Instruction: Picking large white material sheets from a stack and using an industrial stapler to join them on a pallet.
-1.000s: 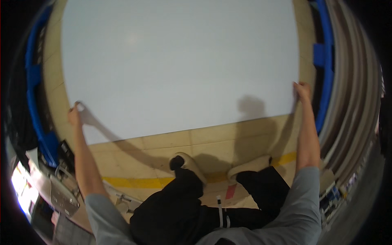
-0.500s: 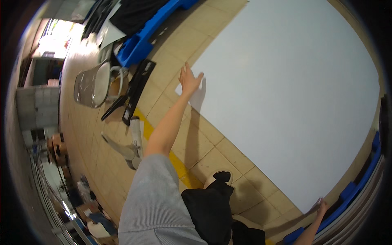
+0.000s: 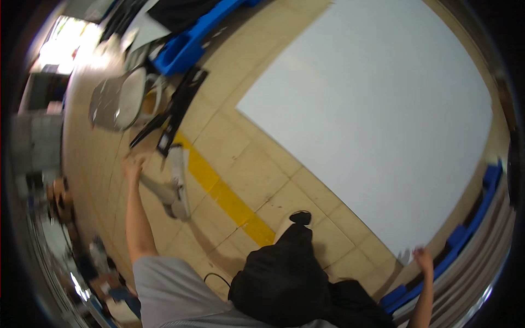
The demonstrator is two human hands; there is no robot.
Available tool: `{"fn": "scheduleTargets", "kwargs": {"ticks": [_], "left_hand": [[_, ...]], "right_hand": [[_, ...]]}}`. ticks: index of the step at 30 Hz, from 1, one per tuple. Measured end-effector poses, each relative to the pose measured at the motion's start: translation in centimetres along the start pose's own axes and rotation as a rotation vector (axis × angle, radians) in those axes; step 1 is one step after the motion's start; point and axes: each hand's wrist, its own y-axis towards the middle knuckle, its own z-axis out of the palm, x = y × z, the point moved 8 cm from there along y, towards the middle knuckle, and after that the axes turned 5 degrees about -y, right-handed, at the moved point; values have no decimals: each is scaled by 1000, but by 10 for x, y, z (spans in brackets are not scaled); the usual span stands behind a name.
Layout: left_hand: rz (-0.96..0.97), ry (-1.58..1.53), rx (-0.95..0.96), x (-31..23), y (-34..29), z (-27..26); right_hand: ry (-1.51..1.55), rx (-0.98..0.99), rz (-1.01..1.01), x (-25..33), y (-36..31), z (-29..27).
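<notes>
A large white sheet lies flat on the tan tile floor. My right hand is at its near right corner and grips the sheet's edge, which lifts slightly there. My left hand is stretched far out to the left, away from the sheet, with nothing seen in it. It hovers just by the end of a grey and white tool lying on the tiles. My dark trousers and one black-tipped shoe show below the sheet's near edge.
A yellow floor stripe runs diagonally between tool and sheet. Black frame parts and a round grey pan-like object lie at upper left. Blue plastic pallets sit beyond them and along the right rim.
My left hand has left the sheet's left corner and swung out left to the grey tool. My view has turned left. My right hand stays at the right corner.
</notes>
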Motion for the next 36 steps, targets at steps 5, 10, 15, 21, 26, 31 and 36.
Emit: {"fn": "scheduleTargets", "kwargs": {"ticks": [5, 10, 15, 21, 26, 31, 36], "left_hand": [[147, -226, -204, 5, -25, 5], [976, -184, -355, -136, -199, 10], [820, -870, -27, -294, -322, -50], [948, -1348, 524, -423, -464, 13], [1118, -1259, 924, -412, -536, 124], [-814, -594, 1372, -171, -489, 361], [-991, -963, 1197, -184, -506, 401]], "right_hand": [[-57, -216, -461, 233, 3, -17], [357, 129, -975, 487, -82, 115], [442, -340, -1576, 624, -242, 105], [650, -1149, -1166, 577, -181, -30], [1050, -1089, -826, 381, -106, -127], [1235, -1121, -572, 211, -128, -113], [1304, -1067, -149, 81, -157, -34]]}}
